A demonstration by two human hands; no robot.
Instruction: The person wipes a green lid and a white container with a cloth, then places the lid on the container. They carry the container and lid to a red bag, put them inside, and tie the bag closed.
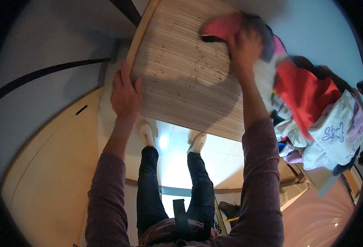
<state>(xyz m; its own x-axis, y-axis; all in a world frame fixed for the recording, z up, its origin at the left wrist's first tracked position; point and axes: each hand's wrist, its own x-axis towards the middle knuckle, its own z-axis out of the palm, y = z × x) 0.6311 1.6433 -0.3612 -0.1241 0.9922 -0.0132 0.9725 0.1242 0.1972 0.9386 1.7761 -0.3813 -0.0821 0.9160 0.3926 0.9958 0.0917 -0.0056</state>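
Note:
A board with a woven, straw-coloured surface point(177, 82) and a pale wooden edge lies in front of me, with brown specks scattered over it. My left hand point(126, 92) rests against its left edge, the fingers stretched out and nothing in them. Toward the far right of the board, my right hand point(247, 47) has its fingers curled over a pink-and-black item point(222, 28). Motion blurs both the hand and the item, so its exact kind cannot be made out.
Right of the board is a heap of clothes, with a red garment point(307, 92) and a white printed one point(333, 133) on top. A wooden door or panel point(53, 164) stands at the left. Below are my white shoes point(147, 134) on a pale tiled floor point(171, 152).

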